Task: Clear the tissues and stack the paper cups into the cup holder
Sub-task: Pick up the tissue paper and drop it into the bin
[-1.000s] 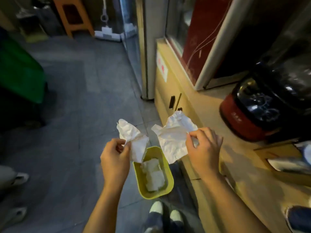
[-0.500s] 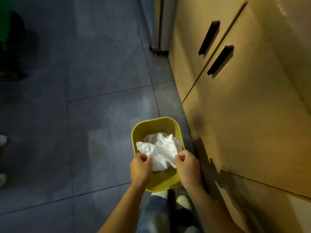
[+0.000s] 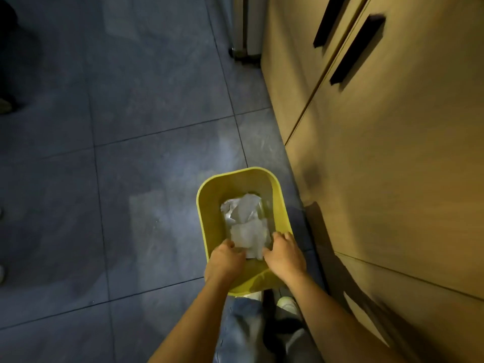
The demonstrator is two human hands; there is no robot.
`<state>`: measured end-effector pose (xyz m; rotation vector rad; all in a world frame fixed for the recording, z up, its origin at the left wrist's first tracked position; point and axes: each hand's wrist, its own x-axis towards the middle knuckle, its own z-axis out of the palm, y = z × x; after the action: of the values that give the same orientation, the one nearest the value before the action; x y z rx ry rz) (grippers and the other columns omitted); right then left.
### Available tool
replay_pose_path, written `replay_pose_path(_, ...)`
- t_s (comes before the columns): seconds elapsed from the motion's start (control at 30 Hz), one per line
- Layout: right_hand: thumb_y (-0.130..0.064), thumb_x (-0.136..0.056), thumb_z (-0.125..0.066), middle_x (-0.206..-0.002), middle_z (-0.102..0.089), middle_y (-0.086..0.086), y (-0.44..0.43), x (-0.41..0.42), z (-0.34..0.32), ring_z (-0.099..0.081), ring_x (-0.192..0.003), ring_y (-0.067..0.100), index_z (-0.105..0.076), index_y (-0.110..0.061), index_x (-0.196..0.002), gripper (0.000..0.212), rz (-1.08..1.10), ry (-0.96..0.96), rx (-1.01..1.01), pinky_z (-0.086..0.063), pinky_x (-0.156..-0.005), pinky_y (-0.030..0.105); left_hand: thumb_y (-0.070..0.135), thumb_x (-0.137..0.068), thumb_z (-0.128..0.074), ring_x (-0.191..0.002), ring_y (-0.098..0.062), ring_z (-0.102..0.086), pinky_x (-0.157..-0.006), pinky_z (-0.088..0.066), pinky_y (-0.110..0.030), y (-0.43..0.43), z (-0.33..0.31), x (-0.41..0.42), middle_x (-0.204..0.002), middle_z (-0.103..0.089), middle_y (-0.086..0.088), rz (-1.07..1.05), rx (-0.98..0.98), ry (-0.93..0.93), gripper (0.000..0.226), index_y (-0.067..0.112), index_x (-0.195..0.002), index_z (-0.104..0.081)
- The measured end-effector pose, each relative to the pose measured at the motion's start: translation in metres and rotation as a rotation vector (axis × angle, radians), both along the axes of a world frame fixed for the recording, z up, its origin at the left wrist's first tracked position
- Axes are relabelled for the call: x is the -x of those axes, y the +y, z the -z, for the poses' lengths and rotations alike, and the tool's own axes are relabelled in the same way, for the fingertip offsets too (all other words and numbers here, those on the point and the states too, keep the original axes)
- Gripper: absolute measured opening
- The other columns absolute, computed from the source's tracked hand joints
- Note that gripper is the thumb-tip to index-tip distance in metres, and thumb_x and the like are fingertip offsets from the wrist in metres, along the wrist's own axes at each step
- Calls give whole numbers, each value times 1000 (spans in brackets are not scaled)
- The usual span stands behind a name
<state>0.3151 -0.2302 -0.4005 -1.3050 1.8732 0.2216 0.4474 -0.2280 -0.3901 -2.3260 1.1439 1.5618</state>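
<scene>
A yellow bin (image 3: 209, 205) stands on the floor beside the cabinet, with crumpled white tissues (image 3: 245, 218) lying inside it. Both my hands reach down into its near end. My left hand (image 3: 225, 258) is curled, its fingertips against the nearest tissue (image 3: 254, 252), and I cannot see whether it grips the paper. My right hand (image 3: 285, 255) has its fingers spread and rests on the same tissue's right edge. No paper cups or cup holder are in view.
A wooden cabinet (image 3: 392, 153) with black handles (image 3: 356, 48) rises close on the right. Grey floor tiles (image 3: 131, 127) spread to the left. My jeans and shoes (image 3: 286, 302) are just behind the bin. A metal post foot (image 3: 243, 52) stands at the top.
A second ago I held one tissue in each hand above the bin. My hands have since dropped into the bin and the tissues now lie low inside it.
</scene>
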Motion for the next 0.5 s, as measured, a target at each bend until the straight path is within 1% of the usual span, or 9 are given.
replay_pose_path(0.07,-29,-88,-51,-126,-49,16,-9,5,-35,-48,-114,35,-47,-8,-118,37,-47,2,57,-42,-87,41,29,-88,-53,-111,-32,-57,-83,-45,-35,-11,-33,-3,-128,-58,-14,60,24,-25,42,12,-126,-51)
replay_pose_path(0.13,-29,-88,-51,-124,-50,18,-22,10,-76,-49,-112,37,-47,-8,-116,35,-70,-15,104,-42,-86,42,31,-88,-52,-112,-34,-57,-88,-47,-39,-25,-73,-6,-128,-59,-15,124,84,-40,43,13,-127,-52)
replay_pose_path(0.2,-29,-87,-50,-123,-50,17,-36,13,-116,-49,-112,37,-47,-9,-118,37,-61,-48,153,-43,-85,42,31,-88,-52,-111,-35,-58,-89,-48,-40,-39,-110,-7,-126,-61,-15,178,155,-47,42,15,-126,-54)
replay_pose_path(0.3,-31,-87,-53,-121,-53,17,-59,22,-184,-50,-110,35,-50,-8,-116,38,-78,-54,274,-44,-84,41,36,-88,-54,-109,-33,-59,-87,-47,-38,-63,-176,-7,-121,-64,-13,237,282,-54,40,16,-122,-56)
replay_pose_path(0.37,-34,-87,-54,-121,-55,16,-72,27,-230,-52,-109,35,-51,-7,-115,39,-78,-52,352,-45,-84,42,34,-87,-54,-107,-31,-60,-86,-47,-37,-77,-220,-3,-119,-64,-11,252,378,-35,37,17,-120,-56)
replay_pose_path(0.5,-36,-87,-52,-119,-57,13,-90,37,-318,-54,-106,35,-50,-12,-115,37,-96,4,522,-46,-83,41,39,-87,-55,-110,-29,-59,-89,-48,-39,-98,-306,8,-121,-63,-9,294,579,-13,39,19,-120,-56)
